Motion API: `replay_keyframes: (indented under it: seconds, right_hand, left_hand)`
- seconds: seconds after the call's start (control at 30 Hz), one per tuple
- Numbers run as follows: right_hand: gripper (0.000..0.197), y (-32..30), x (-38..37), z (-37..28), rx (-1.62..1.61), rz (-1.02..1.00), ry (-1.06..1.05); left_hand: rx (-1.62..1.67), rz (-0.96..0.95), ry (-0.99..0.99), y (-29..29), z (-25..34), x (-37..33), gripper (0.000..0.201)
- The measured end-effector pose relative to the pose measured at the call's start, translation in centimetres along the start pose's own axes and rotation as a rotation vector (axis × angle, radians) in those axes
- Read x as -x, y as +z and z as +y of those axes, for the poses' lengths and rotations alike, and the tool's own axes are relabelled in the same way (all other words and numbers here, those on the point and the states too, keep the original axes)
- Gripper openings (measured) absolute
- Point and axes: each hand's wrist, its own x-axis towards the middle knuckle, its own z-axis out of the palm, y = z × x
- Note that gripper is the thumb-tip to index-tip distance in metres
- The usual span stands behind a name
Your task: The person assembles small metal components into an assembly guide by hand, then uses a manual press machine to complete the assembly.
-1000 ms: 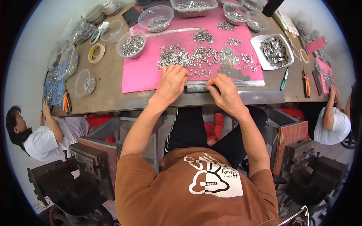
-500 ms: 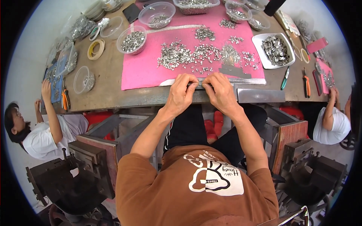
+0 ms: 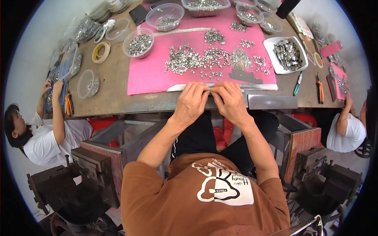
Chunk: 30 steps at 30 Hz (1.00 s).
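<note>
My left hand (image 3: 191, 103) and my right hand (image 3: 231, 101) meet at the near edge of the table, fingertips almost touching. Both are closed in a pinch, and whatever lies between the fingers is too small or too hidden to make out. Just beyond them is a pink mat (image 3: 147, 80) with a silvery strip (image 3: 181, 87) along its front. Loose piles of small shiny metal pieces (image 3: 183, 61) lie on the mat. A flat grey strip (image 3: 246, 76) rests beyond my right hand, and a grey metal plate (image 3: 273, 102) sits to its right at the table edge.
Clear bowls of metal pieces, such as a round bowl (image 3: 138, 43), stand left and at the back. At right are a white dish (image 3: 286, 54), green-handled pliers (image 3: 297, 84) and orange-handled pliers (image 3: 319, 89). A tape roll (image 3: 101, 52) lies left. People work at both sides.
My hands have drawn slightly closer together, the fingertips now nearly meeting. At the left, the co-worker's hands have shifted over the blue tray.
</note>
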Motion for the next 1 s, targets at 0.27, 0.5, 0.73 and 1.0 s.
replay_keyframes:
  seconds: [0.27,0.5,0.73,1.0]
  right_hand:
    - [0.012,-1.4,-2.2,4.4,0.078,-0.04,0.146]
    - [0.009,-0.9,-3.4,6.4,0.171,-0.133,0.036]
    - [0.007,-1.2,-3.1,6.4,0.2,-0.171,0.041]
    - [0.008,-1.5,-3.1,6.4,0.142,-0.168,0.067]
  left_hand:
    - [-0.122,0.024,0.005,-1.1,-0.4,-0.3,0.01]
    - [-0.362,-0.066,-0.107,-0.7,-3.0,-3.4,0.011]
    - [-0.257,-0.151,-0.145,-0.6,-3.6,-4.1,0.012]
    - [-0.35,-0.118,-0.06,-0.2,-3.1,-4.0,0.009]
